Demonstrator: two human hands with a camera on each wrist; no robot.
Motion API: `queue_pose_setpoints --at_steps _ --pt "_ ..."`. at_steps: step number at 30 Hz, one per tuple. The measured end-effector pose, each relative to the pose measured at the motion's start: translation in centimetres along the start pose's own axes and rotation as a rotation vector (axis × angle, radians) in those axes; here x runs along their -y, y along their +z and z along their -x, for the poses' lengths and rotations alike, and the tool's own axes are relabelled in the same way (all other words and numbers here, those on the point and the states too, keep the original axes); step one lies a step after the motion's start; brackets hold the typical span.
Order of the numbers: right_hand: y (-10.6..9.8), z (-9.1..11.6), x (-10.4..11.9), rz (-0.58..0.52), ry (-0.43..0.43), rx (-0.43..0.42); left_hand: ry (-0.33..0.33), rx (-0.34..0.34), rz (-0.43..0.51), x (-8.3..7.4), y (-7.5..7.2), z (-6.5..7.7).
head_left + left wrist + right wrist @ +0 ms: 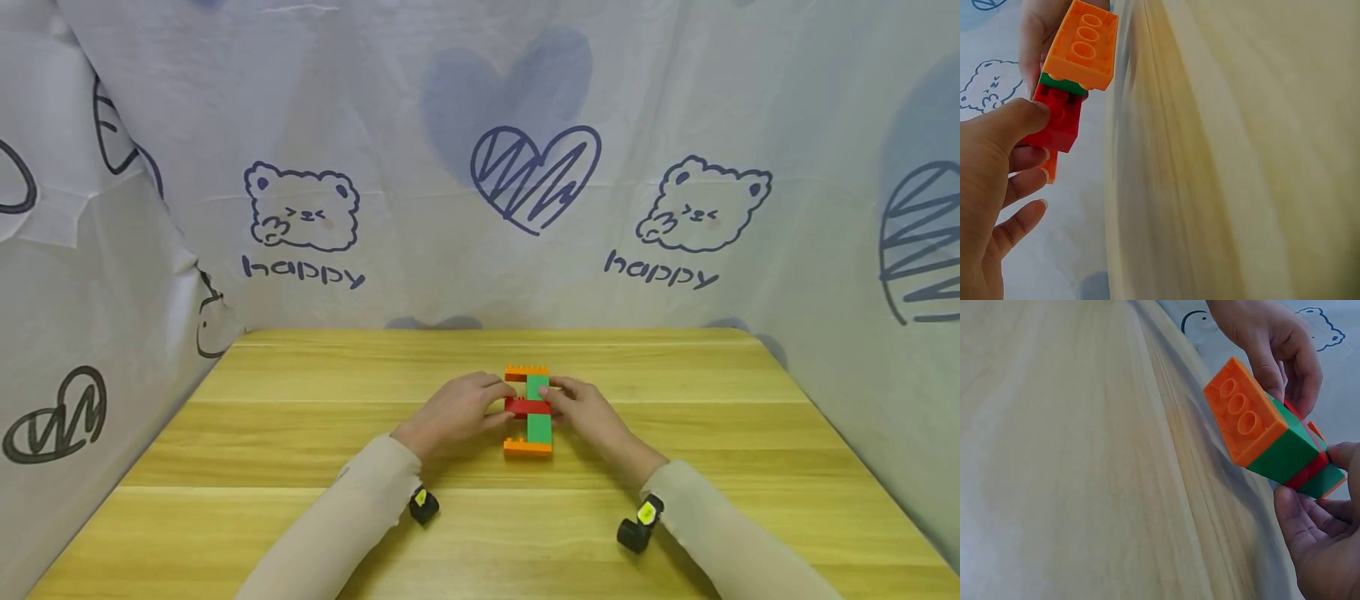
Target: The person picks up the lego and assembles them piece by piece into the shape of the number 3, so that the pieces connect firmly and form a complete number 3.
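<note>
Between the two hands is a joined toy-brick build, shaped like a letter E. Its green bricks [539,429] form the spine, with an orange brick [527,449] at the near end and another orange brick [527,372] at the far end. A red brick [528,407] crosses the middle. My left hand [461,410] pinches the red brick's left end between thumb and fingers, as the left wrist view shows. My right hand [592,417] grips the green side around the middle, thumb and fingers on opposite faces. Hollow round tubes show inside the near orange brick [1246,412].
A wood-grain table [300,517] lies beneath the hands. White cloth [420,275] with bear and heart drawings hangs behind it and at both sides. Small black cameras [636,533] are strapped at both wrists, below the light sleeves.
</note>
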State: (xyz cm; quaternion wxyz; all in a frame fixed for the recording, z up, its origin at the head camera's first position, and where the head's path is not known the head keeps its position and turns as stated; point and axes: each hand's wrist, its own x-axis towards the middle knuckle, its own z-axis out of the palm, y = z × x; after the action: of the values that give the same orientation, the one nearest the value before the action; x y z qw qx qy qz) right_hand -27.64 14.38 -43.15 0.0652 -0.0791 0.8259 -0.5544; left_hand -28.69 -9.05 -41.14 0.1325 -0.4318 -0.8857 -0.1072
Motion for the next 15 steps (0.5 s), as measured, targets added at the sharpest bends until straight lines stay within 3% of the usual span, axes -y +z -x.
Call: queue_pose_setpoints --at_steps 7,10,15 --pt "0.18 -0.60 -0.16 -0.014 0.049 0.017 0.007 0.032 -0.030 0.24 0.17 -0.50" --pt "0.29 -0.75 -0.18 -0.032 0.070 0.024 -0.033 0.073 0.025 0.37 0.32 -0.64" --pt "0.49 -0.99 -0.26 -0.046 0.101 0.024 -0.158 0.133 0.185 0.81 0.91 -0.90"
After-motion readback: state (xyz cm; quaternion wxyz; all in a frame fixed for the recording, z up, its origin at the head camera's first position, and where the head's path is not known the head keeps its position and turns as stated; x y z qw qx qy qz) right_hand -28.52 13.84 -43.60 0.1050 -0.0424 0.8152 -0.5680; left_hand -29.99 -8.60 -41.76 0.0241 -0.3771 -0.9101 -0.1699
